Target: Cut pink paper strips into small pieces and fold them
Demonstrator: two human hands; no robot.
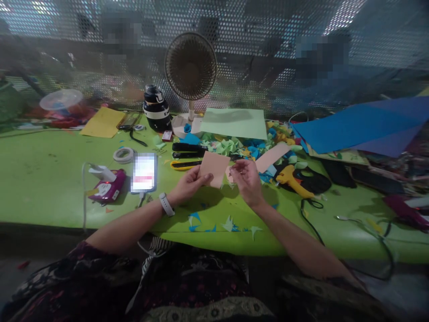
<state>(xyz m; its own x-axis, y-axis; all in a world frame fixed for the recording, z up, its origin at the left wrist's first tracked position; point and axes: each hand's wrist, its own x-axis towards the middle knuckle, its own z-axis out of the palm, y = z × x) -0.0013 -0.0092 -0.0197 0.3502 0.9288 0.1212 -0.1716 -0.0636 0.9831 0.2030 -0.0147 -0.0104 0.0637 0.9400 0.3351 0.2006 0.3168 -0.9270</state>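
In the middle of the frame, a flat, nearly square sheet of peach-coloured paper (216,167) is held up over the green surface (244,219), and the left hand (191,182) is the nearer to it, clamped on its lower left part with the thumb laid across the front. The sheet lies up and to the right of that hand, its slightly longer axis running up the frame and leaning a little rightward at the top. The right hand (247,181) stands just beyond the sheet's right edge, its fingers curled and their tips turned left towards it; between the two is a small peach-coloured paper piece (229,174), right at those fingertips, though whether they are closed on it I cannot tell. The gap from sheet to right hand is therefore short and runs almost level across the frame. Up and to the right of the right hand, a long peach-coloured paper strip (273,158) slants from lower left to upper right, near a yellow glue gun (291,180). On the other side, a slim yellow-and-black cutter (182,165) lies roughly level, just above the left hand.
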